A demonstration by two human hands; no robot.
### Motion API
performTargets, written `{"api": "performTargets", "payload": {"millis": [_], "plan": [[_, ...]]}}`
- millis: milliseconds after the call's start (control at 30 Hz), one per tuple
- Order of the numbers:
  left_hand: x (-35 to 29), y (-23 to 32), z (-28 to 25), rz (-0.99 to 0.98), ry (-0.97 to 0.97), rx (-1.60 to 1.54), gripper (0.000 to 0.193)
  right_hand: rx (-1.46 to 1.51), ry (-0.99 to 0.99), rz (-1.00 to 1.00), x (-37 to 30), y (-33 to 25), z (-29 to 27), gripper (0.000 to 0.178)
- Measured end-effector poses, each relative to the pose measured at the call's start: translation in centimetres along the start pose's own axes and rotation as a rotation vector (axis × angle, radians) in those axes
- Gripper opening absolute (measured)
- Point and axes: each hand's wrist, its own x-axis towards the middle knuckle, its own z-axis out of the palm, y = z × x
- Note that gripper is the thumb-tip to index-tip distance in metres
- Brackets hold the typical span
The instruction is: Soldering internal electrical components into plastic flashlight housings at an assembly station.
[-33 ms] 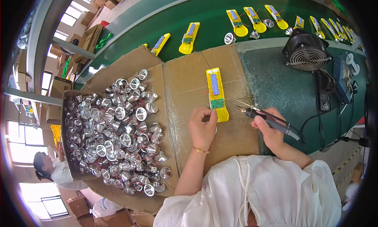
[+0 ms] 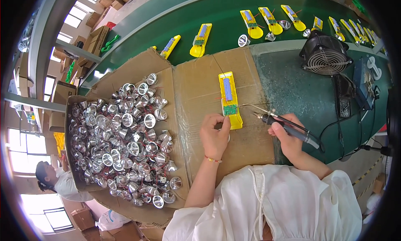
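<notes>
Right hand (image 2: 288,134), right of centre: grip closed round the dark handle of a soldering iron (image 2: 292,130), thumb lying along its top, fingers curled under. Wrist raised, forearm slanting up and left out of the lower right. Iron points up-left; a thin curved metal tube (image 2: 259,108) on it reaches toward a green circuit board (image 2: 230,110), contact not certain. Left hand (image 2: 214,134), centre: back of hand up, index bent, thumb extended, the tips drawn close together at the board's lower edge; cannot tell what they pinch. Left forearm rises steeply from lower centre, beaded bracelet (image 2: 213,159) at the wrist. Board sits in the lower half of a yellow housing (image 2: 236,123), mid-frame, blue cell (image 2: 227,89) above it. Housing lies lengthwise on cardboard (image 2: 196,90) over the green bench (image 2: 284,78). Left of frame: heap of silvery reflectors (image 2: 133,149). Upper right: black fan (image 2: 326,53). Along the top: a row of similar yellow units (image 2: 252,24).
</notes>
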Motion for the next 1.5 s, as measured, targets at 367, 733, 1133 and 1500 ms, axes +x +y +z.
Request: {"api": "performTargets", "payload": {"millis": [367,733,1133,1500], "plan": [[0.4,0.0,-0.1,0.006,-0.013,-0.004,0.008,0.013,0.075,-0.007,0.1,-0.5,-2.3,0.016],[2.1,1.0,-3.1,-0.272,-0.215,0.022,0.023,-0.041,0.137,-0.047,0.9,0.6,-5.1,0.014],[8.2,4.1,1.9,0.076,-0.303,0.487,0.053,-0.056,0.188,-0.014,1.8,1.6,-5.4,0.013],[10.4,4.0,0.1,-0.315,-0.481,-0.640,0.042,-0.049,0.207,0.011,2.1,1.8,-5.8,0.016]]}}
